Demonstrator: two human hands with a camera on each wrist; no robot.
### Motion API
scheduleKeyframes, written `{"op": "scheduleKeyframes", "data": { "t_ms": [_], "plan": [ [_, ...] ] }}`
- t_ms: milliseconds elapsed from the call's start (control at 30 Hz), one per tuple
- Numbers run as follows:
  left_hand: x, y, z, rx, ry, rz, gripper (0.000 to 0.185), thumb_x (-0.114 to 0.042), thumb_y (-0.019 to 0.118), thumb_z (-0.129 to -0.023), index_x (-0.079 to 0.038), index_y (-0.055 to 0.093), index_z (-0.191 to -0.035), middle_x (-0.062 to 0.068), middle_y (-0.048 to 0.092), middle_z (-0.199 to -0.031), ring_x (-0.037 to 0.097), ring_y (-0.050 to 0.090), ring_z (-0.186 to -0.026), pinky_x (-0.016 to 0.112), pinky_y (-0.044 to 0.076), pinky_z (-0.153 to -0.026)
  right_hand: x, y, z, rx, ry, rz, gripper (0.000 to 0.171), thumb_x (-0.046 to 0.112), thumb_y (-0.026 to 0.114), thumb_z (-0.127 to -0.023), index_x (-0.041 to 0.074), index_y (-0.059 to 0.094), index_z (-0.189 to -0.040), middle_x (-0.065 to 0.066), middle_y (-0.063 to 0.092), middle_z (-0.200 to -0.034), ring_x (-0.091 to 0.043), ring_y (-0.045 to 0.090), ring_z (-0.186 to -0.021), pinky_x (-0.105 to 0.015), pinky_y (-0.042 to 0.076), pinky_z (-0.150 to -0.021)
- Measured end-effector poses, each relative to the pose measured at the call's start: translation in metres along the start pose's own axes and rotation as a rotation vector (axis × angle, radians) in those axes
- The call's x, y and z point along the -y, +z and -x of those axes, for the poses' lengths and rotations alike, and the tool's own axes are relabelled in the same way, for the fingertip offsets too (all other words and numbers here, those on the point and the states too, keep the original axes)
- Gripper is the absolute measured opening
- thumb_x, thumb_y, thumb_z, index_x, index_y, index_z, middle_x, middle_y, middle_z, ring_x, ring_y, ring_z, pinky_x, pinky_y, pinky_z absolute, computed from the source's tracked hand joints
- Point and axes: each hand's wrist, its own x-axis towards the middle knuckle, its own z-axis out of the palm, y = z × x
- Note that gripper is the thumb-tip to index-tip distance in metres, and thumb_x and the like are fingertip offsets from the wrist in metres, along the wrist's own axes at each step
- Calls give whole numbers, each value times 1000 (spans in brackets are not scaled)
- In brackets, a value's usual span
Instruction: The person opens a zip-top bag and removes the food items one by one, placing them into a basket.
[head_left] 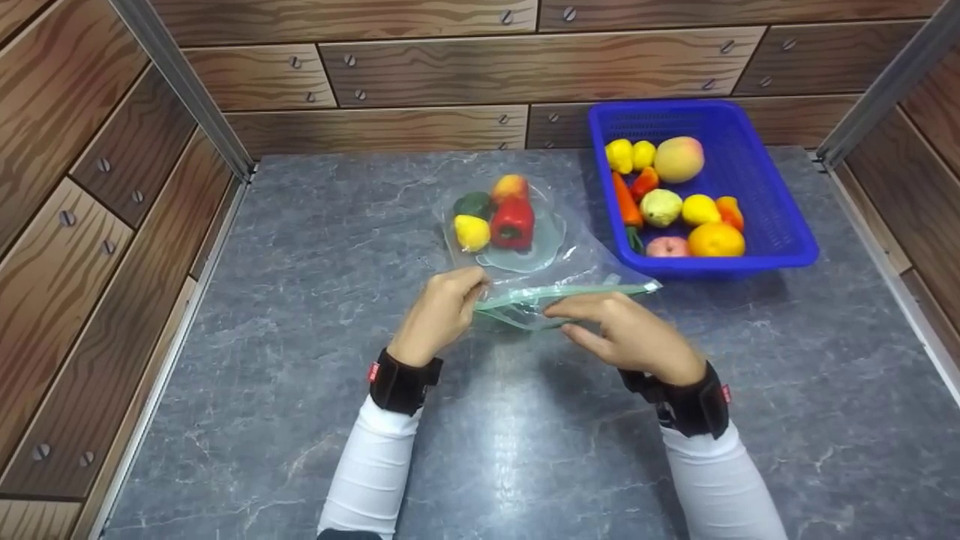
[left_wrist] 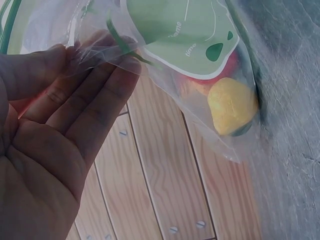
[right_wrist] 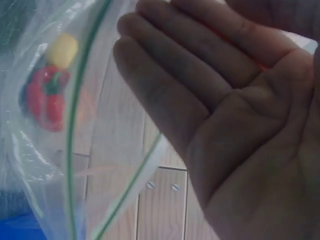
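A clear zip bag (head_left: 525, 255) lies on the grey surface (head_left: 300, 300), with a red pepper (head_left: 513, 223) and yellow fruit (head_left: 471, 232) inside. The left hand (head_left: 439, 311) pinches one end of its green-striped mouth; the right hand (head_left: 630, 334) pinches the other. A blue basket (head_left: 780, 217) of produce sits just beside.

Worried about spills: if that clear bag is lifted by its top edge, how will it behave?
The bag is thin film, so it would probably sag. The red pepper and lemon lie loose inside and would likely slide together, perhaps out if it isn't sealed.
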Motion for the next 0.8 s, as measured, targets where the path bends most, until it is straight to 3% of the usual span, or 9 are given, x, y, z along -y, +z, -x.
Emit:
{"op": "scheduleKeyframes", "data": {
  "t_ms": [300,433,700,733,800],
  "plan": [
    [-1,-1,0,-4,8,13,10,1,62,-100,-2,70,-94,8,70,-85,20,69,-79,29,60,-74,-5,14,-7,-15,102,86,33,-5,60,-96,-3,69,-128,-17,73,-122,-32,71,-107,-49,58,-94],
    [-2,-1,0,-5,10,14,10,2,63,-99,-1,70,-95,9,72,-88,21,71,-83,29,61,-76,-8,20,-10,-47,149,129,31,-6,58,-97,-3,69,-125,-17,74,-113,-33,70,-102,-49,59,-91],
    [-1,-1,-1,3,9,19,10,3,62,-100,-1,70,-95,9,73,-90,21,71,-84,29,61,-78,-23,31,-20,-52,219,183,9,-5,55,-96,-2,62,-91,-12,59,-81,-33,60,-79,-50,55,-74],
    [-1,0,-1,5,9,19,10,3,62,-99,-1,70,-95,9,73,-90,21,72,-85,29,61,-78,-26,32,-23,-57,223,181,10,-4,55,-97,-2,62,-90,-12,57,-78,-32,59,-77,-50,55,-72],
    [-1,0,-1,3,11,19,10,4,62,-99,-1,71,-95,10,74,-91,22,72,-86,29,61,-79,-31,33,-30,-67,226,167,12,-2,55,-99,-5,66,-102,-17,65,-90,-36,65,-88,-51,57,-82]
  ]
}}
